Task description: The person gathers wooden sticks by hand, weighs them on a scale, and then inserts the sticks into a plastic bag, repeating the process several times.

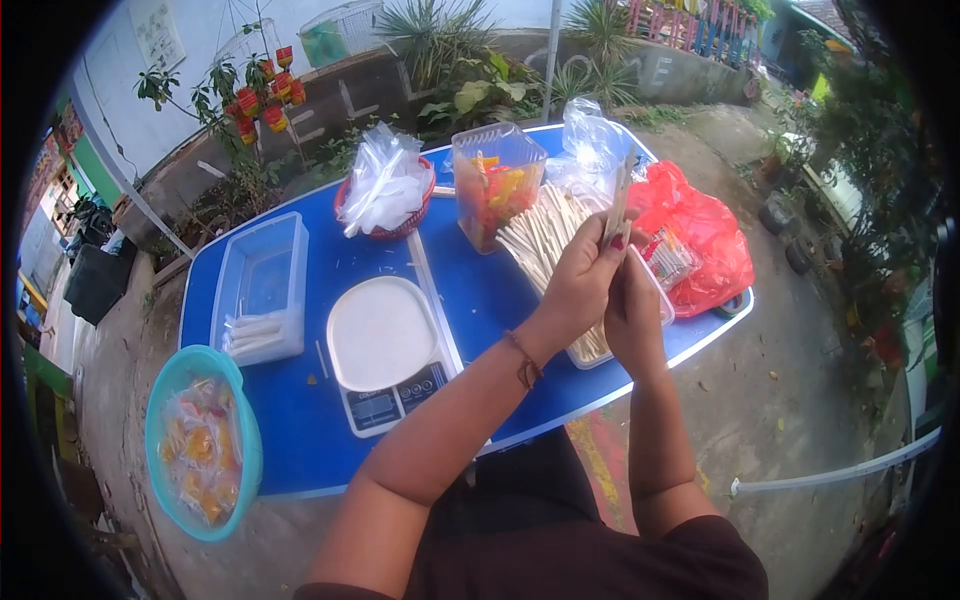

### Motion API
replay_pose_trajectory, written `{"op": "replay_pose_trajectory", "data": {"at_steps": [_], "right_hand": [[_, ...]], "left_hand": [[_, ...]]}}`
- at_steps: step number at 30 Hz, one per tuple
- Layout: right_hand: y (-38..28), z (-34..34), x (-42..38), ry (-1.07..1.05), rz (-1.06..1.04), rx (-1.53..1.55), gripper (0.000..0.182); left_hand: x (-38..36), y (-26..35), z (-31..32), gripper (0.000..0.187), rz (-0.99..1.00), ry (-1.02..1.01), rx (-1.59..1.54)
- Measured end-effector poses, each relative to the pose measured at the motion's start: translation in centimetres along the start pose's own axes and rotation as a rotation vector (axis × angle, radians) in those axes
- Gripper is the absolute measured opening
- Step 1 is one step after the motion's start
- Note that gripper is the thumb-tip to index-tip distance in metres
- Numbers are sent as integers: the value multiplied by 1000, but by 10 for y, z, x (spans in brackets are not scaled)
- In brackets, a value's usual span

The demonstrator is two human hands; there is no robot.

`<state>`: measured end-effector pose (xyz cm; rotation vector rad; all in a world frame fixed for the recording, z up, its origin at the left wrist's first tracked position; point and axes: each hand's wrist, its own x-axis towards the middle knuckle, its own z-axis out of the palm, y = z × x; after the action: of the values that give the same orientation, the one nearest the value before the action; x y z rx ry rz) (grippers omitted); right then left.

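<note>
Several long pale sticks (618,198) stand upright between my two hands, above the right part of the blue table. My left hand (580,268), with a bracelet at its wrist, is closed with thumb and fingers on them. Just below and beside it, my right hand (632,305) is closed around their lower part, its fingers partly hidden. Under my hands, a clear plastic tub (592,358) holds a heap of similar pale sticks (535,235). A red plastic bag (715,240) and a small printed packet (670,258) lie right of the tub.
On the blue table (300,420) are a kitchen scale (385,335), a clear box (262,250) with wrapped sticks, a red basket (415,215) of plastic bags, and a square container (500,170) with orange-red contents. A turquoise basin (250,440) of packed snacks stands at the left edge.
</note>
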<state>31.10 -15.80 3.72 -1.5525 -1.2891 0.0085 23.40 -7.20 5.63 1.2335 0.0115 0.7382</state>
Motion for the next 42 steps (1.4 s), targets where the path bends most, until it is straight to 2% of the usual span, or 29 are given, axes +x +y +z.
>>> {"op": "replay_pose_trajectory", "data": {"at_steps": [2,5,8,12,13,14,18,22,26,29,32,36,38,42], "right_hand": [[-2,10,9,50,-31,74,26],[-46,27,25,92,-150,191,32],[-75,68,31,79,-86,400,37],[-109,118,35,1,-158,483,34],[-116,130,35,-20,-175,504,34],[-118,145,36,-57,-172,548,39],[-119,195,26,-85,-322,546,35],[-102,226,5,-246,-140,676,33],[-77,229,-8,-397,-185,500,32],[-74,215,-6,-404,-419,135,31],[-73,207,-9,-449,-437,-58,32],[-76,194,-7,-458,-408,-7,33],[-76,185,-6,-482,-350,56,33],[-70,176,0,-483,-332,97,24]], "left_hand": [[1,18,4,34,86,13,63],[0,47,0,32,239,76,207],[-16,81,-14,31,393,136,311],[-48,118,-54,32,376,276,375],[-59,130,-63,33,357,319,496],[-67,136,-75,33,347,341,500],[-96,138,-118,34,328,403,536],[-118,122,-146,37,236,451,411],[-136,88,-168,45,248,519,362],[-144,76,-174,43,223,551,341],[-149,67,-179,35,188,588,360],[-157,65,-177,25,88,590,419],[-160,61,-179,25,62,561,429],[-158,54,-184,29,111,572,261]]}}
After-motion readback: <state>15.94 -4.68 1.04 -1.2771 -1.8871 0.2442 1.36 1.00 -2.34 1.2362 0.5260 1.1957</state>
